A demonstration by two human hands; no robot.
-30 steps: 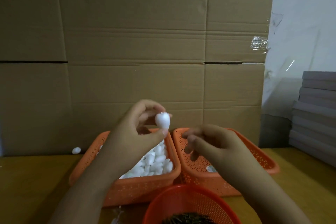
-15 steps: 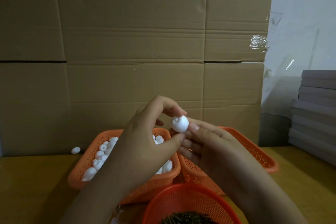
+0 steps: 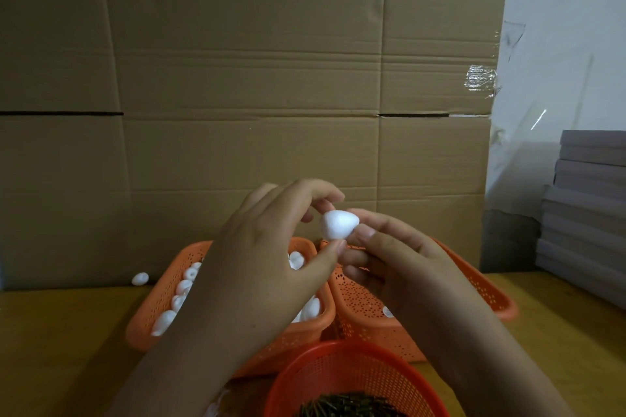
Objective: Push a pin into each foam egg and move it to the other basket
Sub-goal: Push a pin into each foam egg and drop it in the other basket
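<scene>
- The left hand (image 3: 267, 257) is raised above the left basket (image 3: 162, 298), back toward the camera, pinching a white foam egg (image 3: 338, 225) between its thumb below and curled fingers above.
- The right hand (image 3: 403, 267) meets it from the right, thumb tip pressed against the egg's right side, other fingers curled beneath; whether a pin sits between them cannot be told.
- The egg hangs in the air above the gap between the two orange baskets.
- The left basket holds many foam eggs (image 3: 184, 288), partly hidden by the left forearm.
- The right basket (image 3: 487, 294) stands touching it; the right hand covers most of its inside.
- A round red basket (image 3: 338, 379) of dark pins (image 3: 352, 408) sits at the table's (image 3: 61, 349) near edge.
- One stray egg (image 3: 140, 279) lies at the table's far edge against the cardboard wall (image 3: 250, 78).
- Stacked grey boards (image 3: 589, 206) stand at the right edge.
</scene>
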